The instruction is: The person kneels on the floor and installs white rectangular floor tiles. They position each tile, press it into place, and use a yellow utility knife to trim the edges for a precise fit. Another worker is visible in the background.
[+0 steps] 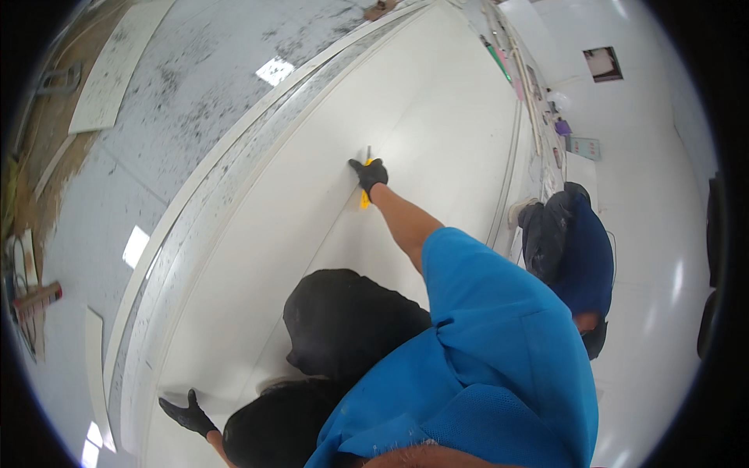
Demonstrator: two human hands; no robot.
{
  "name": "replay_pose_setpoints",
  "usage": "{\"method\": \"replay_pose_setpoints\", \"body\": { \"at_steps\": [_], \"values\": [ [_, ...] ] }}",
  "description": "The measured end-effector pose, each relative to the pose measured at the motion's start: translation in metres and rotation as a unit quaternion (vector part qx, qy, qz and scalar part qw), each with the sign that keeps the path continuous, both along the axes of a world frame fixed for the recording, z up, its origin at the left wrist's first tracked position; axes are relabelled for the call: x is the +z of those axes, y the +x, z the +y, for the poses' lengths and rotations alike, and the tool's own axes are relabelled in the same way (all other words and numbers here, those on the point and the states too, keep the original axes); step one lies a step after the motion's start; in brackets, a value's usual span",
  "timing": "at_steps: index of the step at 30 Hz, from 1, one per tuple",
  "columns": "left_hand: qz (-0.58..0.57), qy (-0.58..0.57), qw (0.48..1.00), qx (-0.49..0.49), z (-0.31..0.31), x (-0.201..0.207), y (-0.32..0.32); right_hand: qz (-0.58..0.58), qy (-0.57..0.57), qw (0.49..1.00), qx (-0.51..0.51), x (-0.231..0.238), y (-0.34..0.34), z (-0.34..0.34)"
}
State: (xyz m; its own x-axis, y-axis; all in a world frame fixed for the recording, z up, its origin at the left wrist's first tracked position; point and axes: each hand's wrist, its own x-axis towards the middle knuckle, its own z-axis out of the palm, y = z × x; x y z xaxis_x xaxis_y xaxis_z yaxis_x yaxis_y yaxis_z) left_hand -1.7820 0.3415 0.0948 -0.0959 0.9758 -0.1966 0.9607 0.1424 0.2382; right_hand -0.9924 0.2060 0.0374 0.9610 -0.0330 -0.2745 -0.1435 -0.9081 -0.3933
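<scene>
My right hand (372,173), in a black glove, is closed around a yellow utility knife (365,201) over a large white panel (437,86). The knife's grey end points away from me, and its yellow handle shows below the glove. A thin straight line on the panel runs past this hand toward my knees. My left hand (186,413), also gloved in black, rests on the panel's near left part with thumb and fingers apart. It holds nothing. My dark-trousered knees are on the panel between the two hands.
A co-worker in dark blue (585,249) crouches at the right. Grey speckled floor (195,101) lies left of the panel, with a loose white board (117,70), strips and a red-brown canister (39,296). A green strip-like tool (498,61) lies at the panel's far right edge.
</scene>
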Motion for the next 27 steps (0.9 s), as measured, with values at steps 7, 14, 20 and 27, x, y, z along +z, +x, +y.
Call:
{"method": "replay_pose_setpoints", "body": {
  "at_steps": [7, 14, 20, 27],
  "values": [
    [0.01, -0.024, 0.994, -0.109, 0.075, -0.011, 0.036, 0.088, 0.049, 0.995, -0.012, -0.014, -0.001, 0.007],
    [-0.026, 0.067, 0.997, -0.042, 0.055, -0.05, 0.009, 0.029, -0.056, 0.988, 0.138, -0.019, 0.027, 0.036],
    [0.036, -0.028, 0.94, 0.339, -0.023, -0.039, -0.057, 0.132, 0.044, 0.975, 0.173, -0.02, 0.004, -0.013],
    [-0.018, -0.001, 0.897, 0.442, -0.075, -0.039, -0.036, 0.133, 0.012, 0.975, 0.178, -0.003, 0.018, -0.005]
  ]
}}
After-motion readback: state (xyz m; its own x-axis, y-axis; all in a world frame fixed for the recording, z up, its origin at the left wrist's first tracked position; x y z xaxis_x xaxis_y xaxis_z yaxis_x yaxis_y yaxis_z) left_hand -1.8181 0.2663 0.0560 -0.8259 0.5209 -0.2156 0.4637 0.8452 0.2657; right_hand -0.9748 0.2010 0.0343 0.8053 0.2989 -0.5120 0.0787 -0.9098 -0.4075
